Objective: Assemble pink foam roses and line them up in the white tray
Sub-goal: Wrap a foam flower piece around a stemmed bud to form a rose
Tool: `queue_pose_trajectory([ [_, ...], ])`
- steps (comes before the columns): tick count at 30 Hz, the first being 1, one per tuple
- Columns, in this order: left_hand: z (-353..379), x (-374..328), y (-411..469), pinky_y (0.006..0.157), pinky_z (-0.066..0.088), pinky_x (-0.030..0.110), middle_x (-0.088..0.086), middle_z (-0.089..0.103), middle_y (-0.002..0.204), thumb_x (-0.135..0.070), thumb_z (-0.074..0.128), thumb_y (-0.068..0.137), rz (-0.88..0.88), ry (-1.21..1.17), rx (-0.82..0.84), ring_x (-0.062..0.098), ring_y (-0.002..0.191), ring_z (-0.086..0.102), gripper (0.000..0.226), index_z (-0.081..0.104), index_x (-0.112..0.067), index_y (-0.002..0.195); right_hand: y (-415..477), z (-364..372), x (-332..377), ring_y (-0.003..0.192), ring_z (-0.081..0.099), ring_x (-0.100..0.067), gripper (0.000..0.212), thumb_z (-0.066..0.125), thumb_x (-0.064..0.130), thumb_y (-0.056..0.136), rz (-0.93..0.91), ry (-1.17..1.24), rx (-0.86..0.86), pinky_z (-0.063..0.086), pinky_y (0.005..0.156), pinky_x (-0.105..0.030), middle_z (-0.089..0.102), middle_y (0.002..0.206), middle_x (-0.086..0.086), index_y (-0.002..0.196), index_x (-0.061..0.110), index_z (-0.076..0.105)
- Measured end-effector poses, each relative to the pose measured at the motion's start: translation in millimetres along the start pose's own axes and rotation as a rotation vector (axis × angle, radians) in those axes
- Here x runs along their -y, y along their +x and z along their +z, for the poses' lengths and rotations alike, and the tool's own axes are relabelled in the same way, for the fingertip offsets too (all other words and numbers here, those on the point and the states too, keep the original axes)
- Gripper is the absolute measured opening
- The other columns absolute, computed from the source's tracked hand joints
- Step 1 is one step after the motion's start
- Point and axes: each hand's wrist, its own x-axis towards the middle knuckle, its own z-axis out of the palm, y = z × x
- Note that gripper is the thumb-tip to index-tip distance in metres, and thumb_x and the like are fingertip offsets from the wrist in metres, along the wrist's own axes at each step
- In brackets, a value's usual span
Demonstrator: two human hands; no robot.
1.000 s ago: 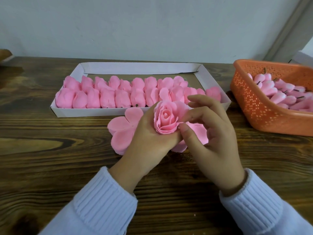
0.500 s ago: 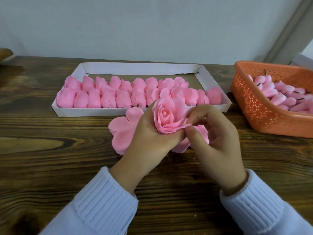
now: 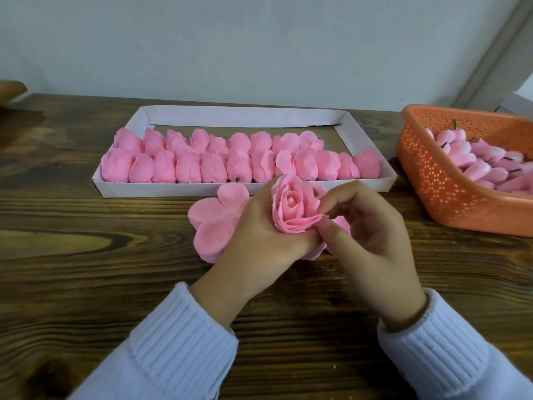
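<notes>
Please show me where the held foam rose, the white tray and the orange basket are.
foam rose (image 3: 292, 209): head view, on its inner petals.
white tray (image 3: 245, 116): head view, on its far wall.
orange basket (image 3: 429, 180): head view, on its perforated side wall.

The left hand curls around the rose from below. The right hand pinches its outer petal with thumb and finger.

Right edge cuts off the orange basket; flat petals half hidden.
</notes>
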Motion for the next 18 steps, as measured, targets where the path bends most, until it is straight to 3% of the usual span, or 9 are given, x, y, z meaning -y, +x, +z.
queue_pose_trajectory([
  [4, 1.9, 0.2, -0.2, 0.06, 0.059, 0.045, -0.002, 0.067, 0.075, -0.006, 0.075, 0.066, -0.002, -0.036, -0.002, 0.014, 0.069, 0.067, 0.03, 0.059, -0.021, 0.087, -0.7, 0.2, -1.2, 0.068, 0.059, -0.038, 0.021, 0.058, -0.007, 0.077, 0.051, 0.074, 0.026, 0.05, 0.059, -0.058, 0.063, 0.077, -0.006, 0.08, 0.014, 0.063],
  [8, 3.1, -0.4, 0.3, 0.06, 0.058, 0.045, -0.004, 0.065, 0.075, -0.003, 0.073, 0.063, -0.005, -0.043, 0.007, 0.013, 0.071, 0.065, 0.032, 0.058, -0.019, 0.087, 0.2, -0.2, 1.8, 0.071, 0.059, -0.029, 0.021, 0.057, -0.004, 0.075, 0.059, 0.141, 0.052, 0.053, 0.057, -0.041, 0.062, 0.078, -0.007, 0.078, 0.017, 0.061],
  [12, 1.3, -0.4, -0.3, 0.067, 0.058, 0.051, -0.001, 0.069, 0.076, -0.009, 0.072, 0.065, 0.001, 0.015, 0.0, 0.021, 0.074, 0.067, 0.027, 0.064, -0.026, 0.083, 0.6, 0.7, 0.6, 0.076, 0.057, -0.037, 0.03, 0.056, -0.011, 0.077, 0.067, 0.171, 0.046, 0.052, 0.062, -0.045, 0.062, 0.082, -0.01, 0.082, 0.018, 0.06],
  [16, 2.0, -1.0, -1.3, 0.069, 0.055, 0.051, 0.015, 0.069, 0.081, -0.011, 0.069, 0.069, -0.026, 0.015, 0.029, 0.022, 0.074, 0.066, 0.02, 0.066, -0.017, 0.088, 1.6, 0.1, 1.9, 0.08, 0.061, -0.02, 0.031, 0.056, -0.014, 0.077, 0.014, 0.151, 0.024, 0.05, 0.076, -0.03, 0.064, 0.083, -0.005, 0.089, 0.015, 0.058],
  [18, 2.0, -0.2, -1.8, 0.067, 0.055, 0.048, 0.018, 0.067, 0.08, -0.01, 0.065, 0.072, -0.025, 0.017, 0.06, 0.019, 0.072, 0.064, 0.017, 0.065, -0.014, 0.089, 2.0, 0.1, 3.2, 0.082, 0.062, -0.019, 0.031, 0.057, -0.014, 0.078, -0.003, 0.146, 0.019, 0.051, 0.076, -0.031, 0.064, 0.084, -0.008, 0.091, 0.014, 0.058],
])
